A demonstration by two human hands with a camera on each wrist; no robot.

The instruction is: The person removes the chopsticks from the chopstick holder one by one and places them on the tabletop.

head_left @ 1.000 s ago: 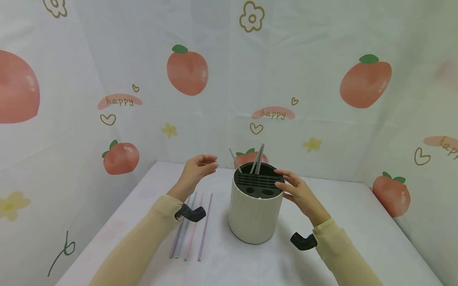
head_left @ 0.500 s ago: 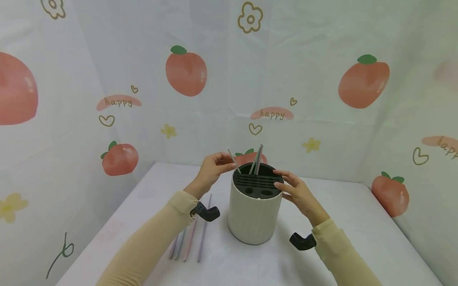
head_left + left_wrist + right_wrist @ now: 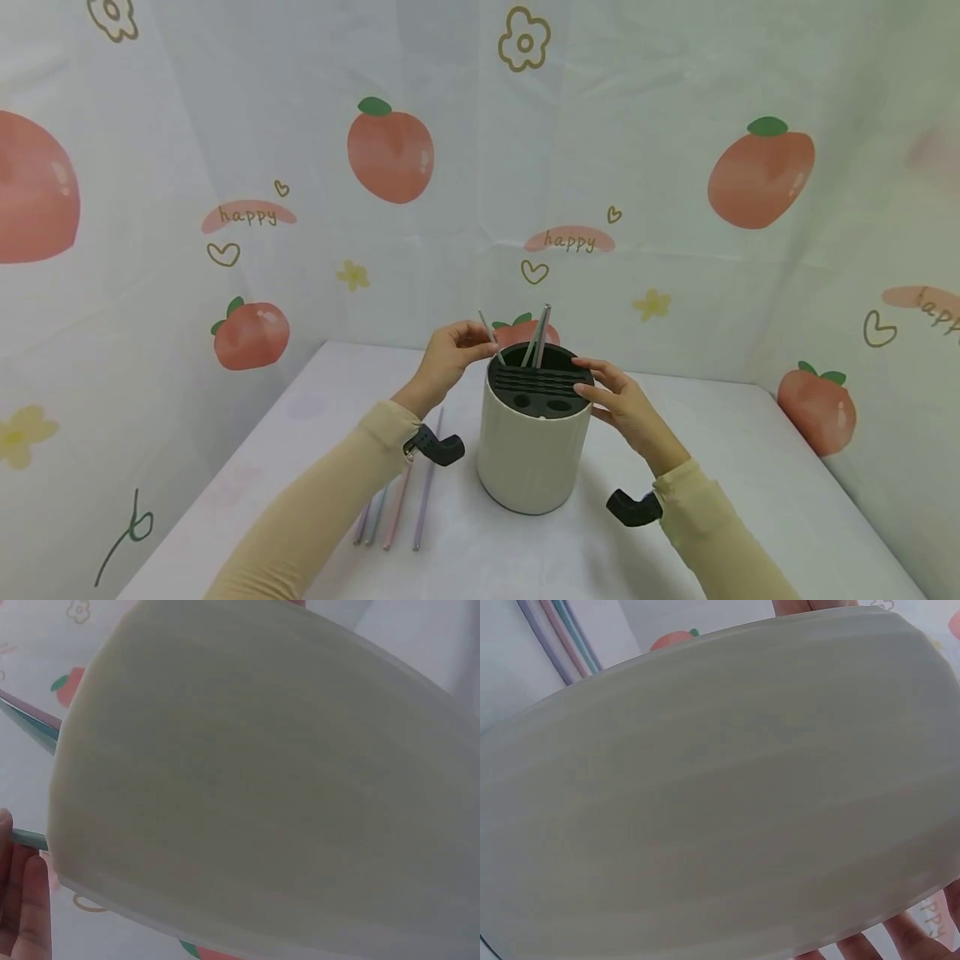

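A cream, round utensil holder (image 3: 531, 458) with a black slotted top (image 3: 536, 382) stands on the table. At its left rim my left hand (image 3: 448, 360) pinches a thin green stick (image 3: 487, 327) leaning out of the back opening; the left wrist view shows the stick (image 3: 30, 838) between thumb and fingers. My right hand (image 3: 628, 408) touches the right rim with spread, fairly straight fingers. In the right wrist view its fingers (image 3: 911, 937) show past the holder's edge. Several other thin sticks (image 3: 536, 340) stand in the same opening. Their lower ends are hidden.
Several coloured sticks lie side by side on the white table left of the holder, among them a pink stick (image 3: 397, 512) and a purple stick (image 3: 424, 508); my left forearm covers part of them. A printed cloth backdrop (image 3: 465, 250) rises behind and at both sides.
My left hand has moved right, from free beside the holder onto the green stick, and now pinches it. The right hand stays at the rim.
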